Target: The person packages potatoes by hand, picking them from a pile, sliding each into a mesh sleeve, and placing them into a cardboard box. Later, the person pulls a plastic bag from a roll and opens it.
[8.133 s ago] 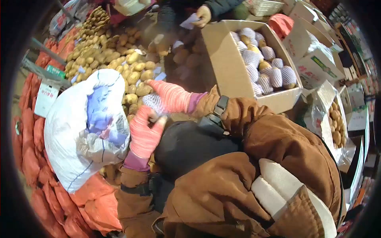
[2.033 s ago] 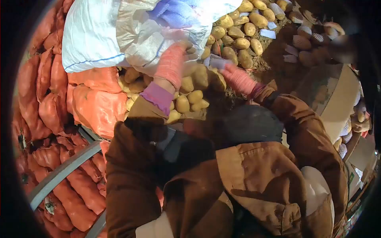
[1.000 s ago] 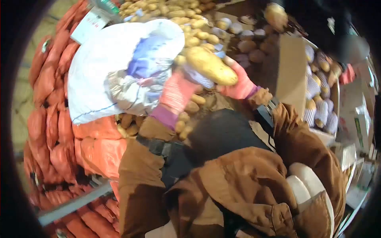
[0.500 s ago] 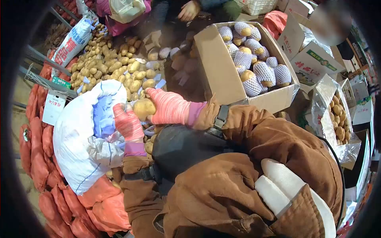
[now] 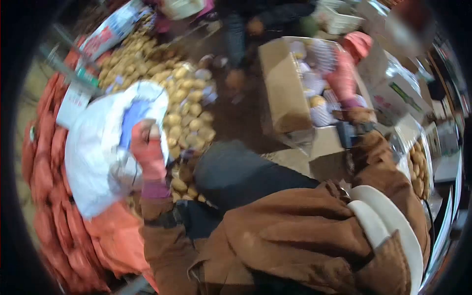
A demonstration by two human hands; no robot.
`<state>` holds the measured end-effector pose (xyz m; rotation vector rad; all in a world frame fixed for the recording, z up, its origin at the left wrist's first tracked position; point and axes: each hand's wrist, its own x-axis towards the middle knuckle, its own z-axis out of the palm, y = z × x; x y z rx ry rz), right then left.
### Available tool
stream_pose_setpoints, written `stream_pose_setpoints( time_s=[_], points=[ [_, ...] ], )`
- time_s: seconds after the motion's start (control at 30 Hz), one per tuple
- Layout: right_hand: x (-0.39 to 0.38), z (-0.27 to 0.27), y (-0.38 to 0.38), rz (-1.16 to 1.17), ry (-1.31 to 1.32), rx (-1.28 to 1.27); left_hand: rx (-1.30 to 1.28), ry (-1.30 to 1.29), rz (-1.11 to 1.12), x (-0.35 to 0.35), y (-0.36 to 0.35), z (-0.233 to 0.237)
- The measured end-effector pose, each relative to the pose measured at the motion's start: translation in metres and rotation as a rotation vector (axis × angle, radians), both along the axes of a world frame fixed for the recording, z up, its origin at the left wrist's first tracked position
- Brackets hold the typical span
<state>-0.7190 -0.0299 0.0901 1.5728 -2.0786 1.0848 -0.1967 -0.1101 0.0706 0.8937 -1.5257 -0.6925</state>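
My left hand (image 5: 147, 150), in a pink glove, is at the mouth of the white sack (image 5: 93, 162), beside its blue-violet contents (image 5: 131, 120). Its fingers are curled, and blur hides what they hold, if anything. My right hand (image 5: 341, 81), also gloved in pink, reaches into the cardboard box (image 5: 282, 86). It lies over potatoes in white foam nets (image 5: 314, 83); one netted potato (image 5: 323, 56) is right beside its fingers. Motion smears those fingers, so their grip cannot be made out. Loose potatoes (image 5: 184, 101) are heaped beyond the sack.
Red mesh sacks (image 5: 46, 196) are stacked at the left, near a metal rail (image 5: 69, 69). Another box of potatoes (image 5: 418, 167) stands at the right. Printed cartons (image 5: 400, 98) and a white basket (image 5: 337, 17) are at the back right. A co-worker's hand (image 5: 255, 25) shows at the top.
My hands have parted from the bare potato they held together. The right has swung across into the box; the left has stayed by the sack. The view has shifted and blurred.
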Motion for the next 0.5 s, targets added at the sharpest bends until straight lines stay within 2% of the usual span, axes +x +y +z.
stream_pose_setpoints(
  time_s=[0.07, 0.1, 0.13, 0.2, 0.23, 0.3, 0.37, 0.4, 0.43, 0.47, 0.5],
  points=[
    [-0.056, -0.018, 0.012, -0.078, 0.266, 0.147, 0.006, -0.002, 0.065, 0.006, 0.01, 0.001],
    [-0.077, -0.044, 0.021, -0.149, 0.304, 0.371, -0.075, -0.134, 0.138, 0.018, 0.006, -0.006],
    [-0.139, -0.093, 0.016, -0.012, 0.243, 0.65, 0.005, -0.2, 0.174, 0.018, 0.015, 0.005],
    [-0.194, -0.121, -0.009, 0.082, 0.475, 0.901, 0.073, -0.11, 0.134, 0.029, 0.019, 0.006],
    [-0.196, -0.107, -0.025, -0.149, 0.603, 1.111, 0.142, -0.063, 0.117, 0.034, 0.022, 0.004],
    [-0.193, -0.089, -0.057, 0.138, 0.781, 0.658, 0.167, -0.032, 0.143, 0.051, 0.027, 0.004],
    [-0.044, -0.036, -0.089, 0.352, 0.778, 0.259, 0.255, 0.027, 0.196, 0.068, 0.024, 0.001],
    [0.023, -0.038, -0.112, 0.405, -0.108, 0.308, 0.323, 0.066, 0.231, 0.078, 0.021, 0.002],
    [0.071, -0.054, -0.132, 0.673, -0.084, 0.224, 0.387, 0.102, 0.269, 0.089, 0.018, 0.002],
    [0.13, -0.063, -0.141, 0.695, -0.248, 0.42, 0.423, 0.137, 0.331, 0.095, 0.015, 0.001],
    [0.186, -0.083, -0.157, 0.87, -0.262, 0.519, 0.449, 0.235, 0.37, 0.105, 0.011, -0.002]
  ],
)
